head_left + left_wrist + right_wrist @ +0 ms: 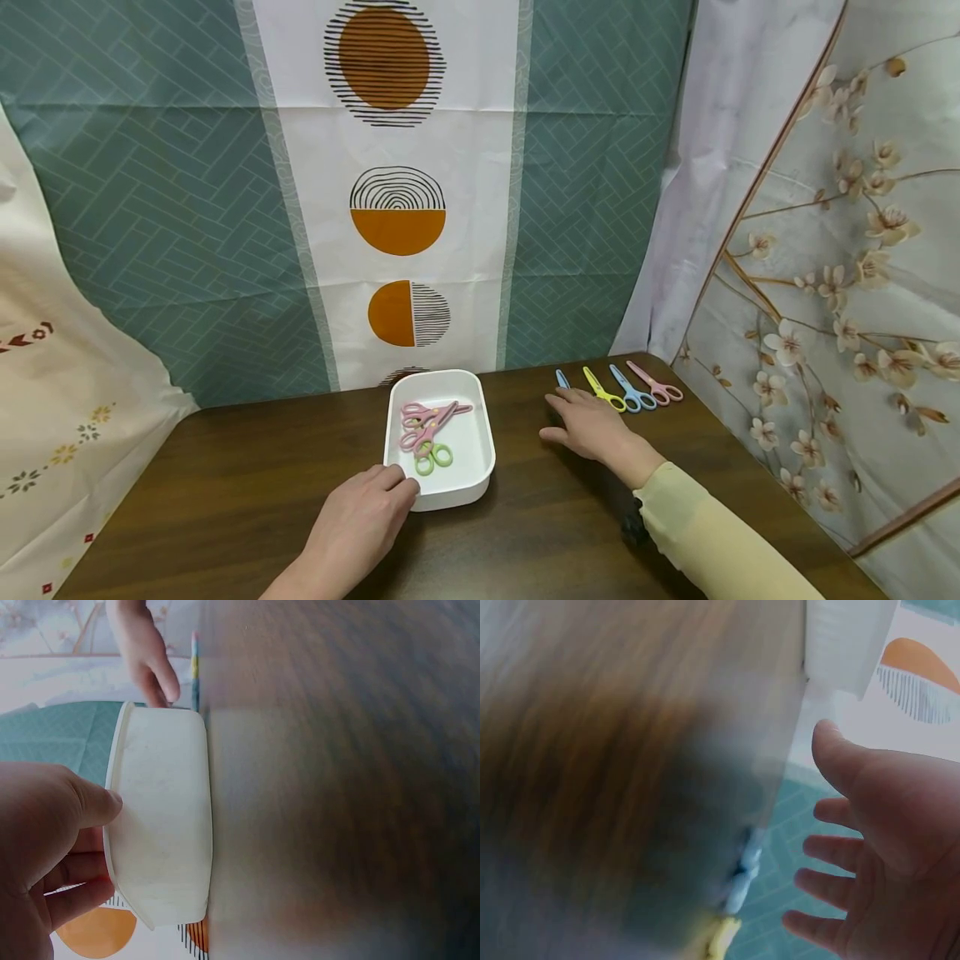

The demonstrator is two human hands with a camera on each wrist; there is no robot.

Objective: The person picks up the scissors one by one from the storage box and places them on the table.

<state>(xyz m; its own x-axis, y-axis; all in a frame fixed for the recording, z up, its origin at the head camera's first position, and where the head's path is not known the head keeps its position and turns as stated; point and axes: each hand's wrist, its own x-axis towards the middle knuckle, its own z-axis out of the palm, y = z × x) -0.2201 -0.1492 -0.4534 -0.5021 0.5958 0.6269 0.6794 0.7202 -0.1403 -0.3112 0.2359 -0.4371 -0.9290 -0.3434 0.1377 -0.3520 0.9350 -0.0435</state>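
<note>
A white plastic box [438, 501] stands on the table, with two pairs of pink scissors [430, 432] and a green pair [442, 454] lying inside. At its near left corner, my left hand [363, 521] holds the rim, thumb and fingertips at the edge in the left wrist view. My right hand [588, 423] hovers over the left end of a row of scissors, fingers spread and holding nothing. It partly hides a blue pair [562, 379]. Beside that lie yellow scissors [600, 390], another blue pair [632, 392] and a pink pair [655, 385].
The dark wooden table [247, 483] ends at a patterned curtain [187, 208] behind. A flowered cloth [825, 317] hangs along the right side, and a cream cloth [67, 400] hangs at the left. Something small and black [634, 525] shows under the right wrist.
</note>
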